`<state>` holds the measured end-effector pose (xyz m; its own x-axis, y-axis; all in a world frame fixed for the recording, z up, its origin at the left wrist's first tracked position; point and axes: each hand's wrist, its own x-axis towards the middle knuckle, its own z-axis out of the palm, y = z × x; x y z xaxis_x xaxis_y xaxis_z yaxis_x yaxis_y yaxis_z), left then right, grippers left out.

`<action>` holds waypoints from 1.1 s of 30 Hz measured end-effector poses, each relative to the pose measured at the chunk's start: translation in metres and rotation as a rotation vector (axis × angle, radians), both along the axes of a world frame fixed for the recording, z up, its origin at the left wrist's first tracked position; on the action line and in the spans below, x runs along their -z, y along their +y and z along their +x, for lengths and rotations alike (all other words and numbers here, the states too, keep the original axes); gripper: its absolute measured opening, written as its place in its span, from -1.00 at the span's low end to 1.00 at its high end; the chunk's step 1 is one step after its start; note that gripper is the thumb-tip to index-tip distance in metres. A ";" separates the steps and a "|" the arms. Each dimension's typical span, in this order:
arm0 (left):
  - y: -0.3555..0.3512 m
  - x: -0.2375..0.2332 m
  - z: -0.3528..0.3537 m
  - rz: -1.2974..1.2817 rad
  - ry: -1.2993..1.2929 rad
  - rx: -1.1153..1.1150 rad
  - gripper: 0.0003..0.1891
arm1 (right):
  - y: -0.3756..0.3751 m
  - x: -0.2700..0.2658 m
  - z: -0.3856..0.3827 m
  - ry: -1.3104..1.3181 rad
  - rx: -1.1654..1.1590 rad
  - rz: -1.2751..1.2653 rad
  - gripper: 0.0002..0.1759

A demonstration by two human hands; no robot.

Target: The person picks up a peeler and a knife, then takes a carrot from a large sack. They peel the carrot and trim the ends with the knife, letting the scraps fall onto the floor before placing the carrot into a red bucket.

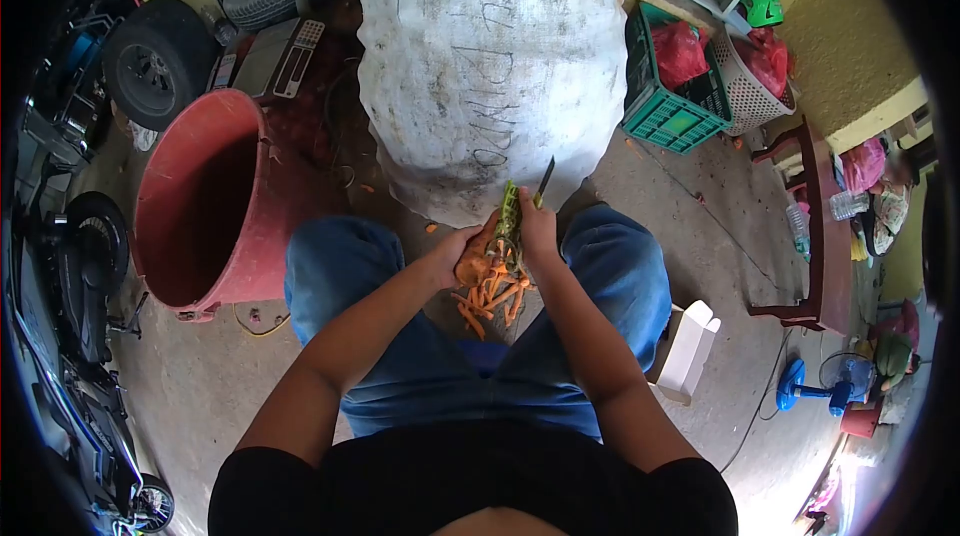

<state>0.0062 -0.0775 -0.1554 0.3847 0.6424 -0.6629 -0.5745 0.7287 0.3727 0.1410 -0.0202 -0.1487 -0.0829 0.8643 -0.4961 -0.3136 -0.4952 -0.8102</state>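
Observation:
Both hands meet between my knees, in front of a big white sack point(490, 66) with dark handwriting. My left hand point(460, 253) is closed around a brown-orange, rounded piece point(474, 264), whose kind I cannot tell. A bright green, ridged length point(510, 204) rises between the two hands. From my right hand point(538, 229), with its fingers wrapped, the dark narrow blade of a knife point(547, 177) points up and away; its handle is hidden in the grip. Thin orange, carrot-like strips point(490, 298) lie in a loose pile just below the hands.
A large red tub point(255, 226) stands open at my left, with tyres point(158, 64) behind it. Beyond my right knee are a green crate point(678, 126), a perforated white basket point(752, 91) and a wooden bench point(822, 226). An open white box point(685, 351) lies beside my right leg.

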 end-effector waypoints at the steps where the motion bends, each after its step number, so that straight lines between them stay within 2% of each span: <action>1: 0.000 0.000 0.000 0.003 -0.028 0.027 -0.69 | -0.003 0.004 -0.004 -0.166 0.003 0.107 -0.62; 3: 0.001 -0.003 0.004 0.006 -0.058 0.058 -0.69 | -0.004 0.010 -0.007 -0.428 0.004 0.254 -0.57; 6: 0.000 -0.006 0.012 0.065 0.005 0.038 -0.69 | -0.004 0.010 -0.004 -0.407 0.021 0.233 -0.65; 13: 0.004 0.000 0.020 0.016 -0.057 0.003 -0.66 | -0.008 -0.006 -0.001 -0.507 0.112 0.309 -0.64; 15: 0.003 0.006 0.020 0.008 -0.084 -0.026 -0.65 | -0.011 -0.020 -0.001 -0.781 0.115 0.376 -0.62; 16: 0.003 0.013 0.018 0.031 -0.101 0.006 -0.64 | -0.008 -0.016 0.000 -0.782 0.113 0.378 -0.62; 18: 0.002 0.013 0.015 0.053 -0.119 0.037 -0.62 | 0.000 -0.005 0.005 -0.967 0.188 0.592 -0.63; 20: 0.000 -0.010 0.012 0.082 -0.123 0.219 -0.60 | 0.030 -0.005 0.028 -0.938 0.406 0.655 -0.64; 22: 0.001 -0.039 0.004 0.093 -0.078 0.242 -0.59 | 0.060 0.002 0.058 -0.981 0.530 0.409 -0.64; 23: 0.000 -0.046 0.000 0.103 -0.033 0.272 -0.59 | 0.061 0.005 0.064 -0.979 0.529 0.399 -0.64; 25: 0.002 -0.032 -0.003 0.086 -0.024 0.197 -0.60 | 0.063 0.001 0.068 -0.662 0.629 0.362 -0.69; 26: 0.004 -0.027 -0.004 0.072 -0.019 0.112 -0.60 | 0.062 0.001 0.063 -0.664 0.626 0.368 -0.69; 30: 0.007 -0.014 0.006 -0.060 0.052 -0.004 -0.63 | 0.016 -0.010 0.009 -0.548 0.240 0.566 -0.67; 33: 0.007 -0.020 0.010 -0.043 -0.014 -0.026 -0.67 | -0.002 -0.014 -0.015 -0.579 0.149 0.567 -0.66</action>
<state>0.0161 -0.0702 -0.1354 0.3776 0.6236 -0.6845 -0.5985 0.7284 0.3335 0.1262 -0.0220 -0.1349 0.1873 0.9782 0.0896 0.2008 0.0512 -0.9783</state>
